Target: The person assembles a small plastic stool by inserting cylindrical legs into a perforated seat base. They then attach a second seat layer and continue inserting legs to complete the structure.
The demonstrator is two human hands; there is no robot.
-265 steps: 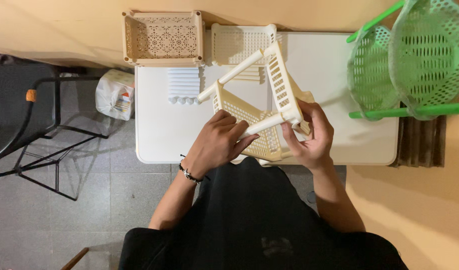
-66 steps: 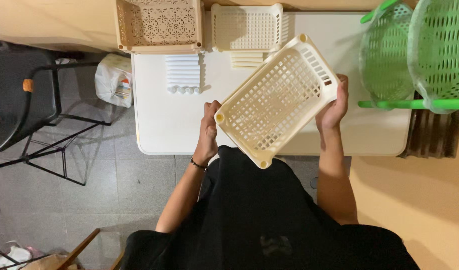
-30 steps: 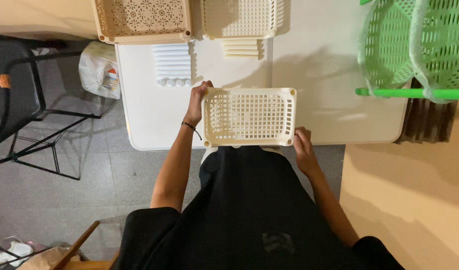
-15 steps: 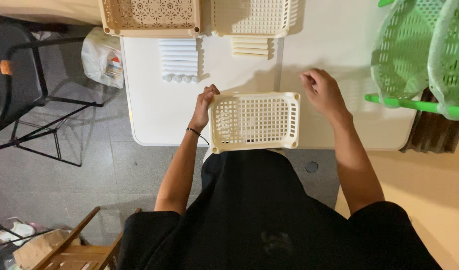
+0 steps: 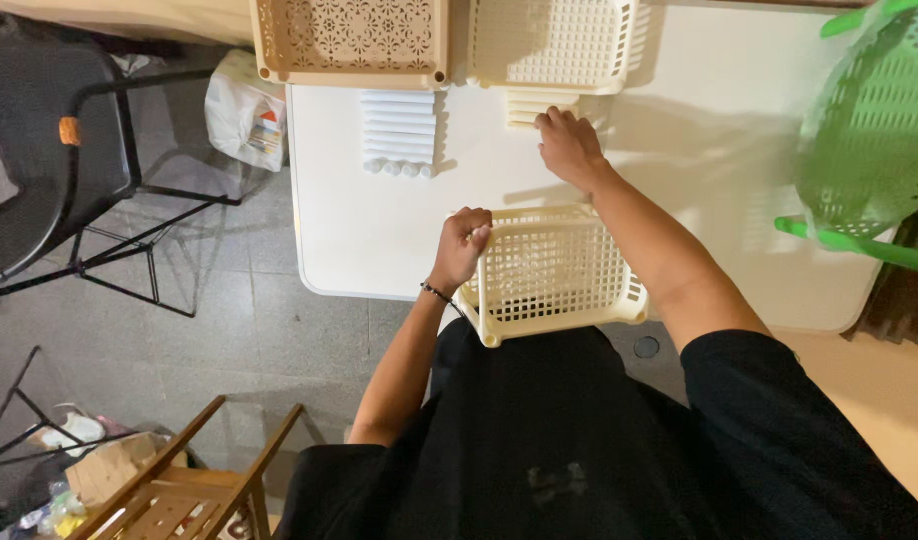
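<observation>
Right hand (image 5: 569,148) has left basket (image 5: 549,272), lying crosswise.

Cream perforated basket (image 5: 554,275) upright, overhanging near table edge.

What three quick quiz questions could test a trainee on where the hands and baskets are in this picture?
1. True or false: the left hand grips the cream basket at its left rim.
2. What is the right hand touching?
A. the green basket
B. the stack of cream slats
C. the black chair
3. Which colour is the patterned basket at the table's far edge?

Key: 1 true; 2 B; 3 tan.
</observation>
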